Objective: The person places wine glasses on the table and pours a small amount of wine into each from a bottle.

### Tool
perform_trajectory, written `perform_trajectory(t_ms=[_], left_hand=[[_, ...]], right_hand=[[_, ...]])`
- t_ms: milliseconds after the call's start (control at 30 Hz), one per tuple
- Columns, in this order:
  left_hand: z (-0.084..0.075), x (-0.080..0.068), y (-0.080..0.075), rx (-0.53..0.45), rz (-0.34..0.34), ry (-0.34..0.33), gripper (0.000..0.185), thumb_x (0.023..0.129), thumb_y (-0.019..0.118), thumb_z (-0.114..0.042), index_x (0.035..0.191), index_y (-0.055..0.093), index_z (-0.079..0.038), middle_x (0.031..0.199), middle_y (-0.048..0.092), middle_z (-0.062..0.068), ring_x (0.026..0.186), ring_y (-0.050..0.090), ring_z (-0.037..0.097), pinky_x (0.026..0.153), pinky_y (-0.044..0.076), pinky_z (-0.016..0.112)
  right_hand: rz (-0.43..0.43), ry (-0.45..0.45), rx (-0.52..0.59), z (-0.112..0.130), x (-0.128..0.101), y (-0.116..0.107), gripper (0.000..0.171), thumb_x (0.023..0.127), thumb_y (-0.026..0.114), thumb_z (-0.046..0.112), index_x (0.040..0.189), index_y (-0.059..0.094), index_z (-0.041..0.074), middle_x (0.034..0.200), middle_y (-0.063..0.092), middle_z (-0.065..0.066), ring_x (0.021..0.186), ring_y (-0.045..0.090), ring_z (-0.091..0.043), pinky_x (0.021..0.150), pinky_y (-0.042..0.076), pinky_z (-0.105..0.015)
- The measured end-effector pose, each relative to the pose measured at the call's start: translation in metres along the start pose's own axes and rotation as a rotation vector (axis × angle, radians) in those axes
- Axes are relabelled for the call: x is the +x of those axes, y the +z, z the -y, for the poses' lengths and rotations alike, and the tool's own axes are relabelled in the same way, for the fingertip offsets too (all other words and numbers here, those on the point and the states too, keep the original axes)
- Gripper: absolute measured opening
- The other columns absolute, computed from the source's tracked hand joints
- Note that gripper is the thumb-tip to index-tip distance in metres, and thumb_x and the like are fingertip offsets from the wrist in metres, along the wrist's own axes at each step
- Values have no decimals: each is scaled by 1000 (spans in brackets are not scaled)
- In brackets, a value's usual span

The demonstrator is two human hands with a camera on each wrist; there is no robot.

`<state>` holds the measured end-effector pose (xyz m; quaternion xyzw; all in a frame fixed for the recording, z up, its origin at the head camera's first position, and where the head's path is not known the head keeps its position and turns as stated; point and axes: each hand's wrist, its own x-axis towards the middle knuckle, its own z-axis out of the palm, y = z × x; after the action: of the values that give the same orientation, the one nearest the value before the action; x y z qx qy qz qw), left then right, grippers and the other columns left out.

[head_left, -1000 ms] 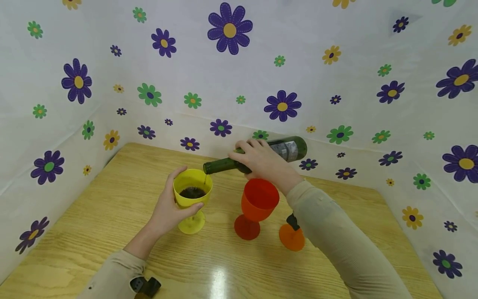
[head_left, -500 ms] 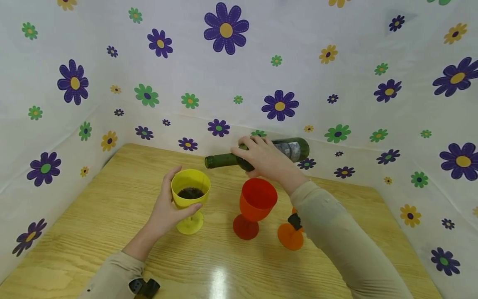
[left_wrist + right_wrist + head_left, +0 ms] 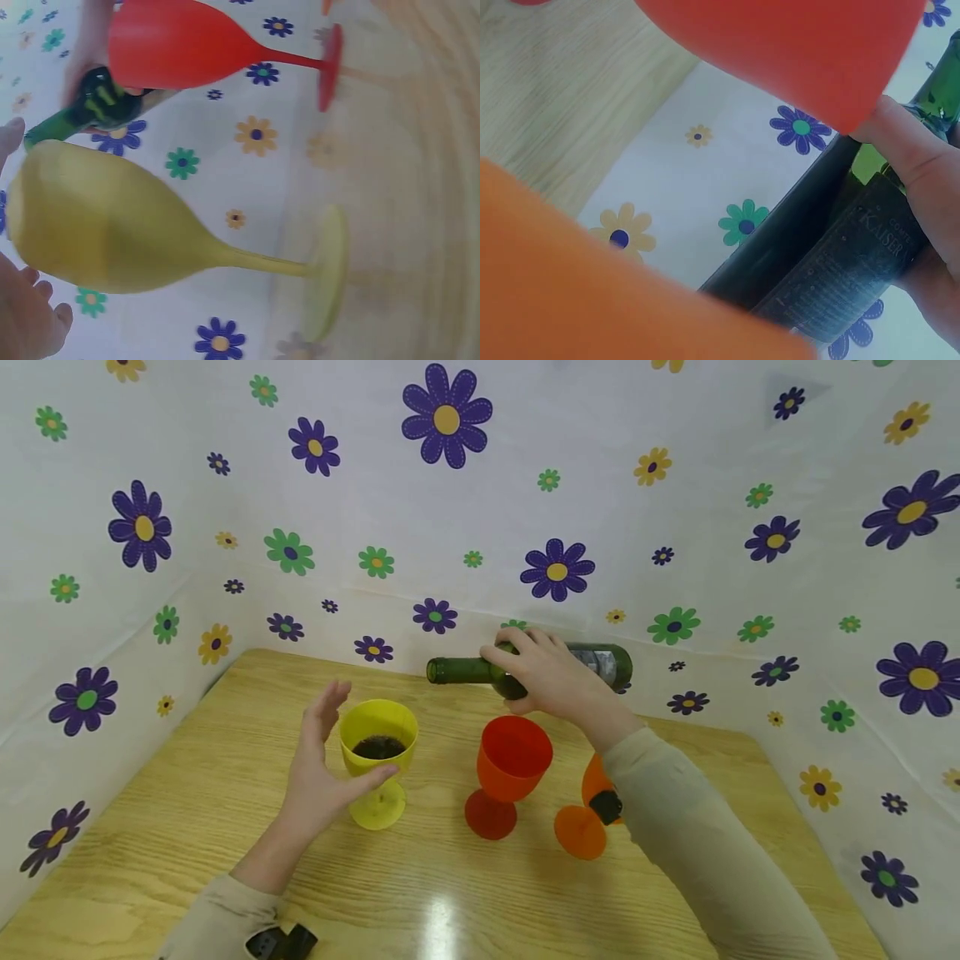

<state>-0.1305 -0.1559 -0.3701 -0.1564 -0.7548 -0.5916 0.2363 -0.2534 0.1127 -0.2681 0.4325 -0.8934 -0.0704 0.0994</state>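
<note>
My left hand (image 3: 315, 781) is beside the yellow goblet (image 3: 378, 718), thumb and fingers spread apart around it with a gap at the fingers. Dark liquid (image 3: 379, 747) lies in the goblet, which stands upright on the table. My right hand (image 3: 551, 681) grips a green wine bottle (image 3: 459, 672) near its shoulder. The bottle lies almost level in the air, its mouth pointing left, behind the goblets. In the right wrist view, its dark label (image 3: 847, 262) shows below the hand. Left wrist view: the yellow goblet (image 3: 112, 225) has fingers at its bowl's left side.
A red goblet (image 3: 506, 777) stands right of the yellow one, under the right hand. Farther right is an orange goblet (image 3: 580, 832), partly hidden by the right sleeve and wrist camera. Flower-patterned white sheeting (image 3: 480, 527) walls the wooden table (image 3: 420, 893) at back and sides.
The thin stream from the bottle into the yellow goblet has stopped. The bottle has levelled and moved slightly right. My left hand has let go of the goblet and drawn left.
</note>
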Motion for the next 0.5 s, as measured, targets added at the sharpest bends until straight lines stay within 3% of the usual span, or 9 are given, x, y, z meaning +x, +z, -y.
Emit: perform_trajectory(t_ms=[133, 267, 400, 500], left_hand=[[-19, 3, -4, 36, -91, 130, 97, 63, 80, 12, 144, 27, 4, 146, 34, 19, 136, 30, 29, 113, 22, 41], [-25, 4, -2, 32, -141, 249, 84, 73, 83, -17, 141, 37, 1, 142, 42, 16, 132, 36, 26, 112, 24, 36], [-33, 0, 12, 26, -114, 345, 81, 79, 75, -46, 138, 44, 1, 136, 49, 15, 127, 41, 27, 109, 30, 37], [-39, -5, 28, 4, -32, 369, 78, 80, 76, -40, 138, 44, 1, 137, 48, 14, 127, 42, 29, 108, 31, 37]], right_hand=[[-23, 16, 19, -3, -10, -1, 69, 76, 81, 31, 134, 49, 13, 132, 44, -18, 119, 42, -40, 100, 35, -58], [-39, 42, 45, -6, -20, -3, 71, 77, 81, 30, 137, 48, 12, 133, 43, -18, 123, 39, -41, 101, 34, -59], [-85, 44, 52, -9, -30, -3, 69, 76, 81, 29, 135, 50, 11, 132, 44, -20, 119, 42, -44, 98, 37, -58], [-119, 48, 62, -11, -38, -3, 68, 75, 82, 27, 133, 51, 10, 131, 44, -21, 117, 44, -44, 96, 39, -58]])
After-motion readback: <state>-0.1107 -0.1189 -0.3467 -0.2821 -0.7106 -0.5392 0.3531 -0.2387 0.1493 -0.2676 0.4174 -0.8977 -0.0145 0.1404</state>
